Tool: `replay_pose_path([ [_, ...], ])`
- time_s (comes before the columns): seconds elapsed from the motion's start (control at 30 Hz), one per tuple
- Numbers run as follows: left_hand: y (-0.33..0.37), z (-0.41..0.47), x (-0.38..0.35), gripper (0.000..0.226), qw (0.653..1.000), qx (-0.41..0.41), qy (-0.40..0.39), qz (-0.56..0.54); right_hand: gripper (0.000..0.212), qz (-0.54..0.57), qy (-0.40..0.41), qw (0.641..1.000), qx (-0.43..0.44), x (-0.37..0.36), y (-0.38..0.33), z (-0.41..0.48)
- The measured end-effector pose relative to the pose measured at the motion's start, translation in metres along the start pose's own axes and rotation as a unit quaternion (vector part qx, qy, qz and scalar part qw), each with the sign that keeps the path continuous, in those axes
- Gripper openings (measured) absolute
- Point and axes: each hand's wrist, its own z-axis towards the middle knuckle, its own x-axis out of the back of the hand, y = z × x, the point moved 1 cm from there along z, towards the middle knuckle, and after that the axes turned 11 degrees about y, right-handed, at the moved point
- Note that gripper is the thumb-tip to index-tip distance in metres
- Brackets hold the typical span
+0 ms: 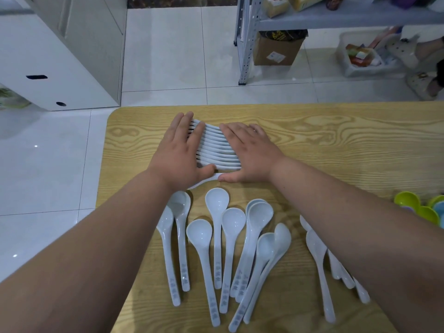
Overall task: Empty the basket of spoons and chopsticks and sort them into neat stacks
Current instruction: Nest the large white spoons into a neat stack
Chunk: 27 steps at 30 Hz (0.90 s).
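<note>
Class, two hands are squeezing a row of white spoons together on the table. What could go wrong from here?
1. The left hand and right hand press flat on the row of spoons from either side, with no grip round it. Squeezed harder, the row may buckle and scatter.
2. The right forearm passes over some loose spoons. Drawing it back low could drag them out of place.

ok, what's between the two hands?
A spoon stack, white and nested, with the left hand and right hand flat against its two ends. The head view shows it.
</note>
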Motion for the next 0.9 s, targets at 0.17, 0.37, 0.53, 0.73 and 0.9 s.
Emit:
replay_pose_path([
  [0.17, -0.004, 0.004, 0.007, 0.113, 0.999, -0.029, -0.010, 0.041, 0.126, 0.006, -0.014, 1.000, -0.006, 0.005, 0.002, 0.003],
  [0.37, -0.005, 0.008, 0.012, 0.112, 0.999, -0.011, -0.028, 0.011, 0.124, 0.022, 0.000, 1.000, -0.014, 0.005, 0.001, 0.005],
  [0.53, -0.003, 0.020, 0.015, 0.128, 0.996, -0.002, -0.088, 0.008, 0.125, 0.021, 0.010, 1.000, -0.013, 0.003, 0.002, 0.005],
  [0.73, -0.004, 0.024, 0.026, 0.123, 0.995, -0.017, -0.095, 0.021, 0.124, 0.023, 0.002, 1.000, -0.016, 0.002, 0.001, 0.001],
  [0.9, -0.002, 0.014, 0.025, 0.120, 0.996, -0.024, -0.089, 0.020, 0.122, 0.023, -0.005, 1.000, -0.011, 0.002, 0.000, -0.004],
])
